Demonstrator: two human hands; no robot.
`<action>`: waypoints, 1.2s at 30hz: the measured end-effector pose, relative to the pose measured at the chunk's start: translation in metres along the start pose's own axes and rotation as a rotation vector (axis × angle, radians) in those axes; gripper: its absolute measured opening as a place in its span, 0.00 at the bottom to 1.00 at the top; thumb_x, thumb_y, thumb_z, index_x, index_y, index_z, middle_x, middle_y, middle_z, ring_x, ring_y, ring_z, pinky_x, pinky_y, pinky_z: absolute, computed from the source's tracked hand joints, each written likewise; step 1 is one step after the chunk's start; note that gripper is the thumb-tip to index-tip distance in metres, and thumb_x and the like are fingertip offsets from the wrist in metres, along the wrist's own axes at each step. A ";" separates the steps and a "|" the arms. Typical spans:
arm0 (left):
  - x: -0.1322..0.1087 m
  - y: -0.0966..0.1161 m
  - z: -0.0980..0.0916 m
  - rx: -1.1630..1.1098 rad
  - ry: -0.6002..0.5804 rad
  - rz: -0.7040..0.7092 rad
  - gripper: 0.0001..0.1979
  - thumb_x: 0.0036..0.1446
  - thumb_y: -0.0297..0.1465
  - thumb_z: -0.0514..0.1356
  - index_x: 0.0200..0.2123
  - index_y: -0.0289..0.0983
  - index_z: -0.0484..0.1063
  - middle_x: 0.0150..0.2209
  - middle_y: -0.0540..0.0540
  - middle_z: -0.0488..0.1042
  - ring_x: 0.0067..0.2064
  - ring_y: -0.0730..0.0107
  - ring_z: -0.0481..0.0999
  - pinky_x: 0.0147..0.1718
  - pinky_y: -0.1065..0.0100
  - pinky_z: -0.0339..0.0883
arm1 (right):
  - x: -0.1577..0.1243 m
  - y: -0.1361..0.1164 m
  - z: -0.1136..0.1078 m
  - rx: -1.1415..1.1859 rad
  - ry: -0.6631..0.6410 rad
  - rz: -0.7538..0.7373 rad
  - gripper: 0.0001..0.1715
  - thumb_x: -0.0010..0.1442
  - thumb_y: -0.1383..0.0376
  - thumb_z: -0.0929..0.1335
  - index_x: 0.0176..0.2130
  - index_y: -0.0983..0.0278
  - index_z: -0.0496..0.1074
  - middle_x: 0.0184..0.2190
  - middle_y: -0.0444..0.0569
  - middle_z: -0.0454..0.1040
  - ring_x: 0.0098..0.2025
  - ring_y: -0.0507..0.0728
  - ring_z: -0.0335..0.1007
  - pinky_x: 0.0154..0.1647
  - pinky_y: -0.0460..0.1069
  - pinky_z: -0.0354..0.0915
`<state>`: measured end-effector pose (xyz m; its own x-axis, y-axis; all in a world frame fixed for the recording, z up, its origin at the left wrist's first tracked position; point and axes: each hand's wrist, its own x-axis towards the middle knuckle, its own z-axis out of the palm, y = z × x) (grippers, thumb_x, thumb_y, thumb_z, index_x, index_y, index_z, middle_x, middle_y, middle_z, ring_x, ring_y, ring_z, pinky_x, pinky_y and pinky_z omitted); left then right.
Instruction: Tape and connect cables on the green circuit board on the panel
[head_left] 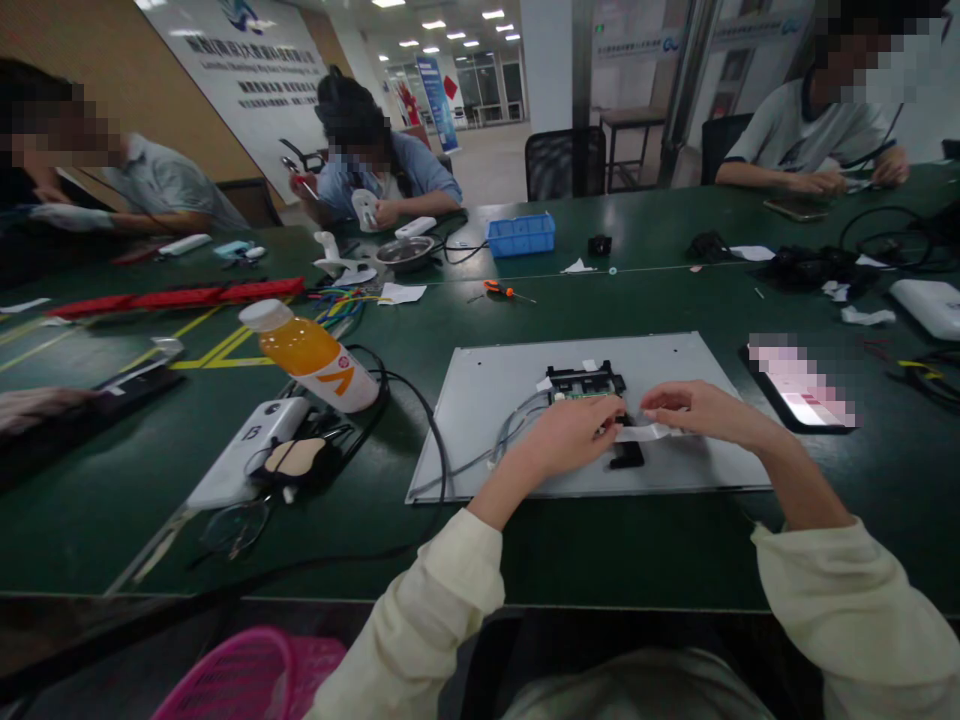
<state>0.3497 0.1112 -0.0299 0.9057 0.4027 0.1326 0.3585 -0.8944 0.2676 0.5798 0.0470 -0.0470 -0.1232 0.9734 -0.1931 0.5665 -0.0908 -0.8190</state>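
On the green desk (637, 550), a white case (251, 440) marked "B" lies at left, near a bottle (319, 360) of orange drink. A black cord (439, 440) curves past them and across the left part of a pale panel (469, 390). Gray wires (517, 420) run along the panel to a black frame (585, 380) near its middle. The left hand (574, 435) is over the frame's near side, fingers bent close together at the left end of a white strip (645, 433); their grip cannot be told. The right hand (705, 412) is above the strip's right part, fingers loosely curled; whether they hold it is unclear. A phone (802, 385) lies right of the panel.
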 end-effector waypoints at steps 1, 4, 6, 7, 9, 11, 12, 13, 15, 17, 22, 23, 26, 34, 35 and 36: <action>0.000 -0.002 0.000 -0.010 0.042 -0.021 0.12 0.64 0.32 0.49 0.48 0.38 0.65 0.41 0.47 0.75 0.40 0.68 0.75 0.36 0.68 0.65 | 0.000 -0.001 0.001 0.011 -0.027 0.002 0.20 0.55 0.51 0.68 0.42 0.61 0.74 0.37 0.49 0.77 0.39 0.57 0.72 0.39 0.50 0.65; 0.002 -0.012 -0.001 -0.059 0.206 -0.129 0.11 0.64 0.32 0.49 0.47 0.38 0.66 0.40 0.46 0.76 0.37 0.70 0.74 0.36 0.69 0.65 | -0.001 0.000 0.003 0.017 -0.072 0.016 0.22 0.54 0.50 0.69 0.43 0.61 0.74 0.37 0.49 0.78 0.39 0.57 0.72 0.40 0.51 0.66; 0.003 -0.023 -0.003 -0.094 0.337 -0.233 0.10 0.63 0.31 0.50 0.46 0.37 0.66 0.39 0.46 0.76 0.34 0.72 0.73 0.36 0.69 0.65 | 0.000 0.003 0.003 0.019 -0.078 0.019 0.22 0.53 0.50 0.70 0.43 0.61 0.74 0.36 0.49 0.78 0.38 0.57 0.73 0.40 0.51 0.66; 0.003 -0.029 -0.004 -0.107 0.403 -0.291 0.10 0.62 0.31 0.51 0.45 0.37 0.67 0.38 0.47 0.76 0.33 0.72 0.73 0.37 0.69 0.65 | 0.000 0.005 0.003 0.025 -0.084 0.017 0.22 0.52 0.52 0.70 0.43 0.61 0.74 0.36 0.49 0.78 0.38 0.57 0.72 0.40 0.51 0.65; 0.003 -0.044 -0.005 -0.120 0.513 -0.406 0.08 0.61 0.29 0.52 0.43 0.37 0.67 0.37 0.47 0.76 0.32 0.73 0.72 0.38 0.68 0.65 | 0.001 0.007 0.002 0.049 -0.111 0.018 0.21 0.52 0.54 0.71 0.43 0.61 0.74 0.35 0.48 0.77 0.37 0.56 0.72 0.39 0.51 0.66; 0.002 -0.059 -0.005 -0.129 0.572 -0.501 0.08 0.59 0.28 0.52 0.41 0.37 0.68 0.38 0.47 0.75 0.33 0.72 0.72 0.39 0.68 0.65 | 0.000 0.008 0.001 0.074 -0.144 0.031 0.20 0.51 0.56 0.71 0.43 0.61 0.73 0.34 0.47 0.77 0.36 0.55 0.72 0.36 0.50 0.65; 0.001 -0.066 -0.004 -0.134 0.584 -0.537 0.08 0.59 0.27 0.53 0.41 0.37 0.68 0.38 0.47 0.75 0.34 0.71 0.72 0.39 0.67 0.65 | 0.000 0.007 0.000 0.085 -0.156 0.039 0.20 0.51 0.56 0.71 0.43 0.61 0.73 0.34 0.47 0.76 0.35 0.55 0.71 0.34 0.49 0.65; 0.001 -0.073 -0.002 -0.138 0.587 -0.567 0.08 0.58 0.27 0.53 0.40 0.37 0.69 0.38 0.46 0.75 0.36 0.69 0.73 0.40 0.67 0.66 | -0.001 0.006 -0.001 0.094 -0.160 0.050 0.19 0.51 0.57 0.71 0.43 0.61 0.73 0.33 0.46 0.76 0.35 0.55 0.71 0.32 0.48 0.65; 0.000 -0.084 0.003 -0.136 0.556 -0.603 0.08 0.56 0.26 0.54 0.39 0.37 0.70 0.38 0.46 0.75 0.39 0.67 0.73 0.43 0.66 0.66 | -0.002 0.002 -0.003 0.121 -0.124 0.073 0.18 0.52 0.57 0.70 0.42 0.60 0.74 0.34 0.46 0.75 0.34 0.55 0.71 0.31 0.48 0.65; 0.000 -0.091 0.007 -0.121 0.487 -0.611 0.07 0.55 0.26 0.55 0.37 0.37 0.72 0.38 0.45 0.75 0.43 0.64 0.73 0.46 0.63 0.65 | -0.003 0.000 -0.004 0.170 -0.017 0.089 0.18 0.52 0.56 0.70 0.43 0.60 0.74 0.36 0.48 0.75 0.36 0.55 0.71 0.31 0.49 0.67; 0.001 -0.093 0.013 -0.089 0.359 -0.617 0.07 0.55 0.30 0.57 0.36 0.37 0.74 0.39 0.44 0.75 0.48 0.61 0.71 0.53 0.59 0.60 | 0.001 0.008 -0.007 0.252 0.482 0.092 0.23 0.53 0.57 0.69 0.48 0.60 0.70 0.44 0.51 0.73 0.41 0.58 0.72 0.37 0.52 0.72; 0.002 -0.093 0.013 -0.084 0.348 -0.625 0.07 0.55 0.31 0.58 0.36 0.37 0.75 0.39 0.44 0.75 0.48 0.61 0.71 0.54 0.59 0.59 | 0.002 0.011 -0.007 0.216 0.563 0.096 0.23 0.54 0.56 0.69 0.49 0.60 0.70 0.46 0.53 0.71 0.41 0.59 0.72 0.36 0.52 0.72; 0.002 -0.093 0.015 -0.082 0.330 -0.656 0.07 0.54 0.33 0.60 0.35 0.37 0.75 0.40 0.44 0.75 0.49 0.60 0.70 0.53 0.58 0.59 | 0.005 0.020 -0.006 0.003 0.667 0.115 0.24 0.55 0.56 0.67 0.50 0.61 0.69 0.52 0.57 0.67 0.39 0.60 0.73 0.34 0.54 0.72; 0.005 -0.095 0.017 -0.142 0.361 -0.702 0.05 0.54 0.33 0.60 0.31 0.38 0.74 0.38 0.46 0.74 0.45 0.63 0.71 0.50 0.61 0.62 | 0.002 0.023 -0.004 -0.490 0.686 0.129 0.20 0.61 0.56 0.61 0.47 0.61 0.72 0.48 0.57 0.69 0.50 0.67 0.66 0.52 0.60 0.62; 0.005 -0.096 0.017 -0.143 0.377 -0.698 0.05 0.54 0.32 0.59 0.30 0.38 0.73 0.37 0.46 0.74 0.45 0.63 0.71 0.49 0.62 0.62 | 0.001 0.021 -0.004 -0.497 0.704 0.126 0.19 0.61 0.57 0.61 0.47 0.61 0.72 0.49 0.56 0.69 0.50 0.66 0.67 0.51 0.59 0.62; 0.004 -0.097 0.016 -0.139 0.396 -0.694 0.04 0.54 0.31 0.59 0.30 0.38 0.73 0.37 0.46 0.74 0.44 0.64 0.71 0.49 0.63 0.62 | 0.000 0.018 -0.003 -0.502 0.724 0.114 0.19 0.62 0.57 0.60 0.47 0.61 0.72 0.49 0.56 0.69 0.49 0.66 0.67 0.51 0.59 0.61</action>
<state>0.3228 0.1962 -0.0709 0.3305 0.9191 0.2144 0.7542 -0.3938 0.5255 0.5926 0.0464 -0.0597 0.4047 0.8739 0.2694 0.8554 -0.2577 -0.4493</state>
